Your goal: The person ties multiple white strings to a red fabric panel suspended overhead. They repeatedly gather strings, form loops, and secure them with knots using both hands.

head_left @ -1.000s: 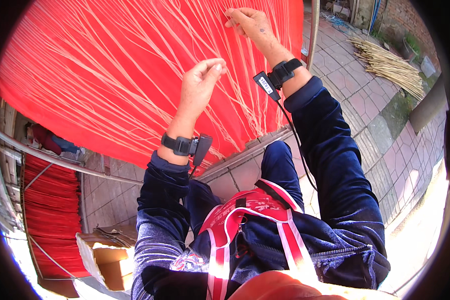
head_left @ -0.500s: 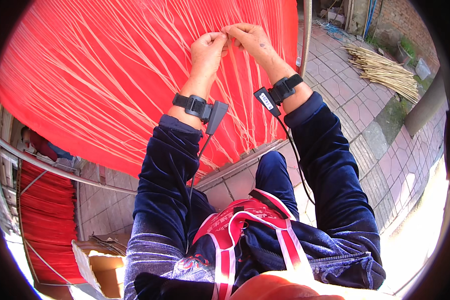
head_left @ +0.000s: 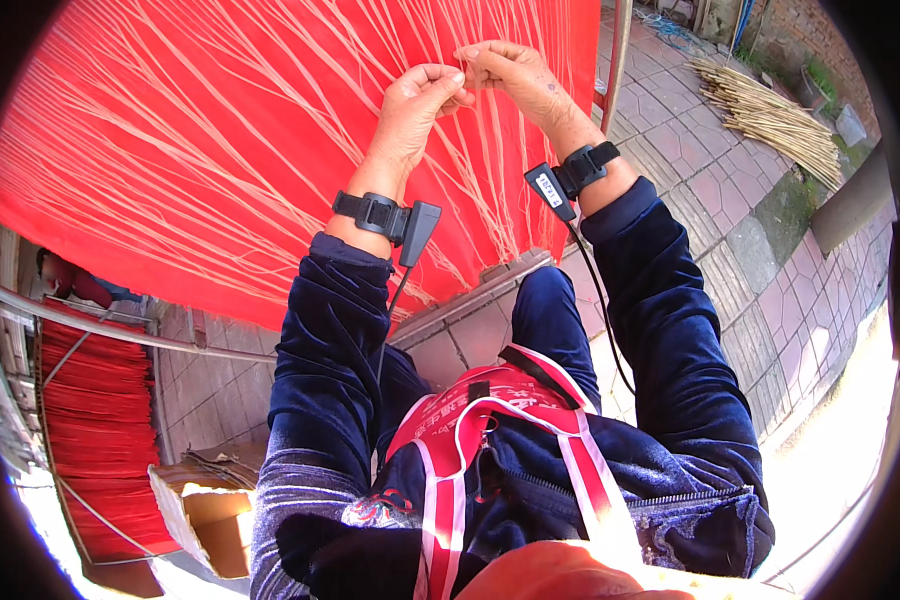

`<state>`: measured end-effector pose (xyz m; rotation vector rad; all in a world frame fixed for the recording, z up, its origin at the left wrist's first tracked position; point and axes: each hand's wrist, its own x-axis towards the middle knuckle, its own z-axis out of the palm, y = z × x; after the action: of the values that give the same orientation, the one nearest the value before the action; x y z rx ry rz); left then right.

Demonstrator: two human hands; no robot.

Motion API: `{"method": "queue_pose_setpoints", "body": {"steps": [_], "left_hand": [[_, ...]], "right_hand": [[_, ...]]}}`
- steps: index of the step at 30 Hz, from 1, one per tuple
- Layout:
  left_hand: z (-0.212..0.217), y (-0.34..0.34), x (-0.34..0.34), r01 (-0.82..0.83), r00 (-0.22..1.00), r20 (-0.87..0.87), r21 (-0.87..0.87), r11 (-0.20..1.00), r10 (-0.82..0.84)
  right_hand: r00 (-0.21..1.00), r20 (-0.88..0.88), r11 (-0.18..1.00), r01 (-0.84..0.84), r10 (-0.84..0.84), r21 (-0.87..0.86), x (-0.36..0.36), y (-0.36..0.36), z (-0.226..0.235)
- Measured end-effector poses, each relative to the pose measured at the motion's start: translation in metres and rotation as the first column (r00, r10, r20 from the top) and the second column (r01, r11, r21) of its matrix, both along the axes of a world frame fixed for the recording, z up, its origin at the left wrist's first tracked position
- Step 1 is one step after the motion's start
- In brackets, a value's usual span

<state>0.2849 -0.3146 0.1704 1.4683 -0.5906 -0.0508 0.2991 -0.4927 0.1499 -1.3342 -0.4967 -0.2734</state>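
Note:
Many thin pale strands [head_left: 260,130] stretch across a large red sheet [head_left: 150,245] in front of me. Some are gathered into loose bunches toward the near edge. Near the sheet's upper right, my left hand [head_left: 417,108] is closed, thumb and forefinger pinched on a few strands. Just right of it and slightly farther away, my right hand [head_left: 518,78] pinches strands too, its fingertips close to the left hand's. Exactly how many strands each holds is too fine to make out. A black strap device sits on each wrist, with a cable running down.
A metal rail [head_left: 617,75] runs along the sheet's right side, another rail [head_left: 130,335] below its left. Thin sticks [head_left: 770,115] lie piled on the paving. At lower left are red strands in a frame [head_left: 100,430] and an opened cardboard box [head_left: 205,515]. A post [head_left: 855,210] stands right.
The hands have parted slightly, the right shifting a little to the right, both still pinching strands. The strands below them have shifted, and the sheet's near edge appears slightly higher in view.

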Motion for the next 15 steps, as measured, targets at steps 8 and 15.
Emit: {"method": "queue_pose_setpoints", "body": {"steps": [8,15], "left_hand": [[-0.059,0.001,-0.033,-0.02,0.994,-0.108,-0.037,0.999,0.016],[-0.061,0.039,-0.052,-0.075,0.994,-0.088,-0.139,0.987,0.063]], "right_hand": [[0.996,-0.055,0.995,-0.077,0.074,-0.061,-0.03,-0.002,-0.063],[0.995,-0.084,0.984,0.072,-0.059,0.164,-0.037,-0.031,-0.062]]}}
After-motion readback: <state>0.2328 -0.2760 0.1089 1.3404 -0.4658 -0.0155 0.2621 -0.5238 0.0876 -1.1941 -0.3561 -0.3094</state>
